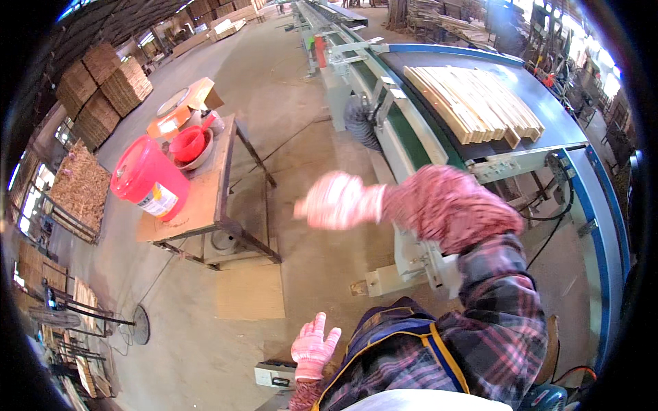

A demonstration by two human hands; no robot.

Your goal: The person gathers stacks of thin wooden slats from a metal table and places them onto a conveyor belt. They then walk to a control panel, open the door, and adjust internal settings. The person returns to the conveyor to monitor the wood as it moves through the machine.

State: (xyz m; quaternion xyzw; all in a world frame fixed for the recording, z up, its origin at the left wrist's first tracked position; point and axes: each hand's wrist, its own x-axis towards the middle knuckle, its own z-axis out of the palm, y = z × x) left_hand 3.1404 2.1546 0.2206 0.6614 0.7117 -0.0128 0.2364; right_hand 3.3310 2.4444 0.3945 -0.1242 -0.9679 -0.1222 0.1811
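My right hand (339, 201), in a white and pink work glove, is stretched out to the left over the floor, between the small table and the conveyor. Motion blurs it and its fingers are mostly turned from view; I make out nothing in it. My left hand (315, 348), in a similar glove, is low in front of my body with its fingers apart and nothing in them. On the wooden-topped table (199, 205) stands a red lidded bucket (151, 177). Behind the bucket, a red scoop (188, 144) sits in a bowl.
Wooden strips (473, 103) lie side by side on the dark platform (562, 130) at my right, beside the long conveyor (384, 82) with its grey hose (360, 120). Cardboard (250, 291) lies by the table legs. Stacked wood (103, 89) stands far left; a round-based stand (140, 324) is nearer.
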